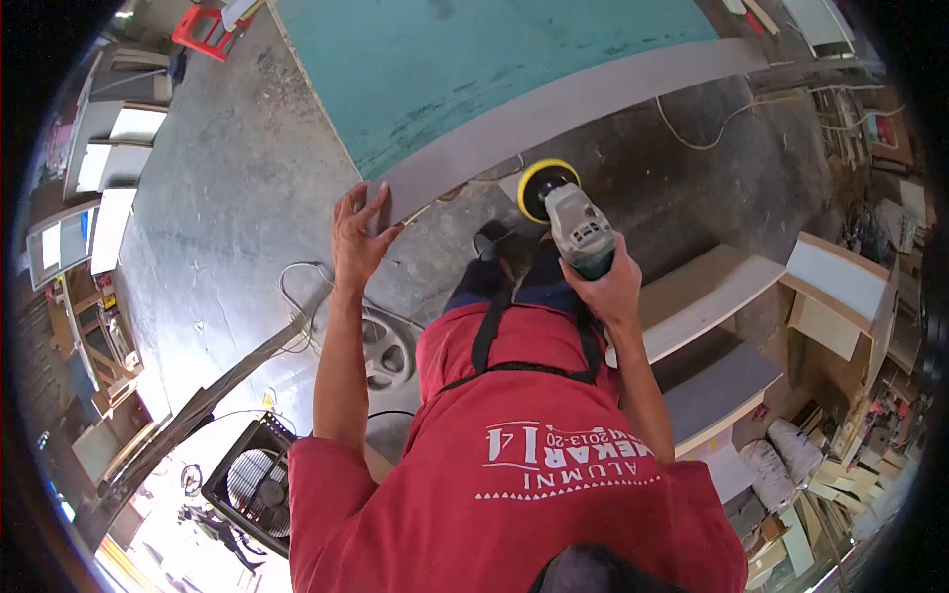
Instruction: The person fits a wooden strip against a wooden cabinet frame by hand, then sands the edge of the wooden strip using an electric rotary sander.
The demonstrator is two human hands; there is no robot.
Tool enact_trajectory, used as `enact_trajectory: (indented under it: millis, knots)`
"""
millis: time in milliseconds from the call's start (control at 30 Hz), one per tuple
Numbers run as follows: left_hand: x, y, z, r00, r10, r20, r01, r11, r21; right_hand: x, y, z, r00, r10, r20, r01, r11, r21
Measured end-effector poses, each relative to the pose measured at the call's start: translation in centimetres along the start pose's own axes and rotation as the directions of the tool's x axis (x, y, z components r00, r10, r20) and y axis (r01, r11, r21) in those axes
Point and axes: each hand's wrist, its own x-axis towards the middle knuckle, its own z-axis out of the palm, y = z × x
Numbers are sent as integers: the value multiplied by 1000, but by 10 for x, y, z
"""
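Observation:
My right hand [613, 287] is wrapped round the body of a grey-and-green angle polisher [576, 219]. Its round pad [550, 190] with a yellow rim points up and left, apart from the board. With my left hand [361, 232] I grip the near left end of a long, narrow grey board [524, 130], fingers over its top and thumb at its side. That board runs along the near edge of a table with a worn green top [484, 59].
A red stool [206, 32] stands at the far left. Pale-edged wooden shelf panels [707, 296] lie to my right, near a white-faced cabinet piece [835, 282]. A cable [297, 282] trails over the concrete floor. Behind on the left stands a black-framed fan [252, 479].

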Motion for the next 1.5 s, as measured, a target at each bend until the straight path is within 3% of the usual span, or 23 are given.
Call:
enact_trajectory:
  millis: [500,967,1133,1267,1333,1367,1400,1433,1467,1500]
  knots:
    - [1,2,-4,999,-10,49,9,1000,28,2,-17,67,999,-20,50,18,999,43]
    - [4,3,-6,997,-14,82,10,999,50,44,28,28,994,37,-103,-39,999,-16]
    - [2,0,-4,996,-43,79,49,996,-72,66,48,7,990,82,-117,-84,996,-13]
    - [6,3,-9,995,-41,87,46,997,-58,85,71,-12,980,108,-169,-107,994,12]
    - [14,3,-25,973,-67,220,77,996,-40,88,70,-23,976,115,-185,-114,993,15]
    - [18,-1,-32,974,-71,215,81,996,-38,88,73,-28,971,161,-179,-152,986,64]
    - [24,-8,-38,945,-108,308,169,970,-177,88,71,-31,964,204,-170,-186,976,113]
    - [30,-13,-44,907,-128,400,264,915,-305,86,62,-36,970,147,-193,-132,987,88]
    - [35,-18,-49,911,-134,390,267,913,-309,83,59,-37,973,134,-189,-120,989,87]
    - [40,-21,-54,867,-149,475,343,870,-354,80,58,-37,972,117,-202,-99,990,100]
